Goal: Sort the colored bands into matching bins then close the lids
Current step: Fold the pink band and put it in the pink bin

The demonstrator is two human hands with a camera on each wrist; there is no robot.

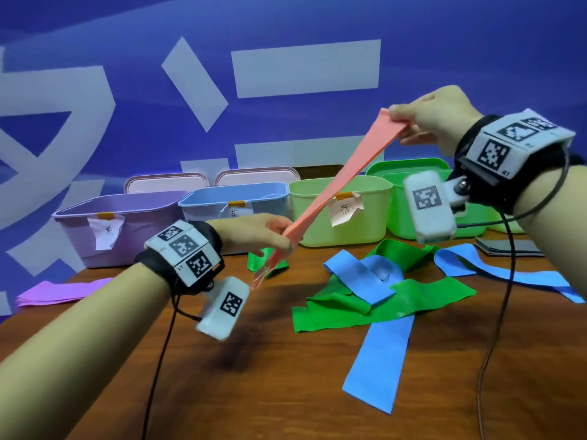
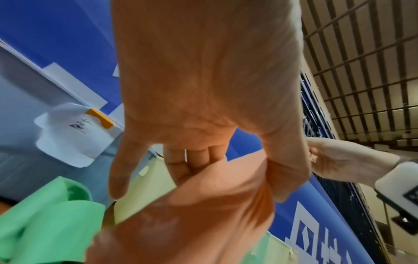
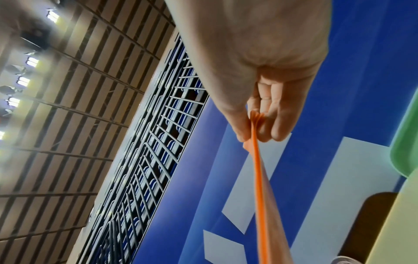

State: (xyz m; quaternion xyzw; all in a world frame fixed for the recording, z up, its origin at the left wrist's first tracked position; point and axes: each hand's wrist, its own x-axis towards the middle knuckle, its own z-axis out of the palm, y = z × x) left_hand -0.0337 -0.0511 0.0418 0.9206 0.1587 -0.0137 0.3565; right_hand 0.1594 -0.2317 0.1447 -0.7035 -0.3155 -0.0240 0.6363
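Four open bins point(image 1: 340, 214) stand behind the table's loose bands. The salmon band point(image 1: 336, 182) hangs taut in the air between both hands, over the yellow-green bin; it is best gathered slack before dropping into its matching bin. Right hand point(image 1: 441, 119) pinches the upper end; left hand point(image 1: 254, 233) pinches the lower.

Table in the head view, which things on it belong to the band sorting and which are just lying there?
Job:
- pink band, held by left hand and right hand
- blue bands
- green bands
- purple band
- purple bin, blue bin, green bins

Lying about:
- dark flat pads
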